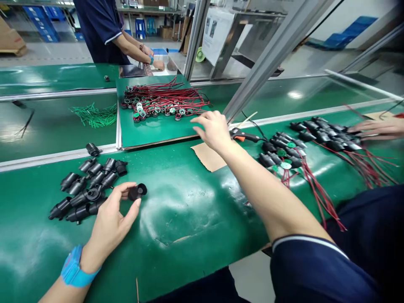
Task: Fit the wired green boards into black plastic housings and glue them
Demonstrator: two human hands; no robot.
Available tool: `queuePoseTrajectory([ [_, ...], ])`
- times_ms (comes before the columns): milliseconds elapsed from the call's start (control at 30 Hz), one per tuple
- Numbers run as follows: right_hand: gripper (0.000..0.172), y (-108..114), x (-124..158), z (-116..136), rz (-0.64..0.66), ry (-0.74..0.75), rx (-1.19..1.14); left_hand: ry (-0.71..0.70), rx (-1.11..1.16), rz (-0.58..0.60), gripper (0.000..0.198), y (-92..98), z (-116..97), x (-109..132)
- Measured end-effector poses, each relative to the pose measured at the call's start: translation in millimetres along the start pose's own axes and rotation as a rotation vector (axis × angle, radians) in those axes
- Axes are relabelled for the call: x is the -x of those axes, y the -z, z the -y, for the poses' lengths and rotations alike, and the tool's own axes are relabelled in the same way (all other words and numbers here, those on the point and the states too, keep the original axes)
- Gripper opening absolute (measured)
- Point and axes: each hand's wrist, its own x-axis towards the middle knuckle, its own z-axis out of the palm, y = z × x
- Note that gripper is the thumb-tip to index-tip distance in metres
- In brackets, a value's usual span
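My left hand (115, 214), with a blue wristband (75, 269), is closed on a black plastic housing (138, 192) whose round hollow end faces up and toward the right. Beside that hand on the left lies a loose group of similar black housings (94, 172). My right hand (213, 128) is stretched forward in the air, fingers apart, with nothing seen in it. It is just right of a pile of small round parts with red wires (158, 107) on a raised green board (151, 136).
A glue gun (244, 135) and a cardboard piece (210, 156) lie near my right forearm. Wired black housings (282, 151) sit farther right, near another person's hand (378, 128). Green strips (96, 115) lie at the back left. A metal post (268, 54) rises behind; a co-worker (104, 33) stands beyond.
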Motion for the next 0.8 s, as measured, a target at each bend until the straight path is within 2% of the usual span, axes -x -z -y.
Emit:
queuePoseTrajectory([
  [133, 0.023, -29.1, -60.6, 18.1, 0.004, 0.01, -0.022, 0.286, 0.568, 0.081, 0.033, 3.7, 2.8, 3.6],
  [200, 0.031, -35.6, -73.3, 26.1, 0.005, 0.014, -0.044, 0.364, 0.756, 0.074, 0.03, 5.5, 3.1, 2.5],
  [267, 0.029, -38.1, -73.2, 40.7, 0.015, 0.032, -0.078, 0.415, 0.871, 0.049, 0.027, 6.6, 1.6, 0.8],
  [333, 0.018, -37.0, -59.4, 65.6, 0.049, 0.094, -0.139, 0.47, 0.938, 0.025, 0.027, 6.7, -0.9, -0.7],
  [400, 0.009, -31.2, -33.2, 98.8, 0.115, 0.207, -0.23, 0.548, 0.993, 0.025, 0.034, 5.6, -3.1, -1.7],
  [500, 0.009, -13.6, 17.6, 148.3, 0.272, 0.425, -0.429, 0.635, 1.127, 0.09, 0.05, 3.2, -5.0, -2.2],
  [567, 0.007, 0.7, 47.7, 170.7, 0.347, 0.509, -0.532, 0.641, 1.204, 0.157, 0.05, 2.3, -7.2, -1.4],
  [667, 0.006, 19.1, 76.6, 183.8, 0.385, 0.533, -0.631, 0.62, 1.257, 0.246, 0.039, 3.1, -13.7, 1.7],
  [733, 0.008, 28.9, 87.9, 183.0, 0.398, 0.523, -0.722, 0.603, 1.287, 0.287, 0.039, 4.4, -18.6, 5.0],
  [800, 0.017, 37.3, 97.3, 179.3, 0.421, 0.464, -0.845, 0.575, 1.308, 0.321, 0.04, 5.4, -22.1, 8.8],
])
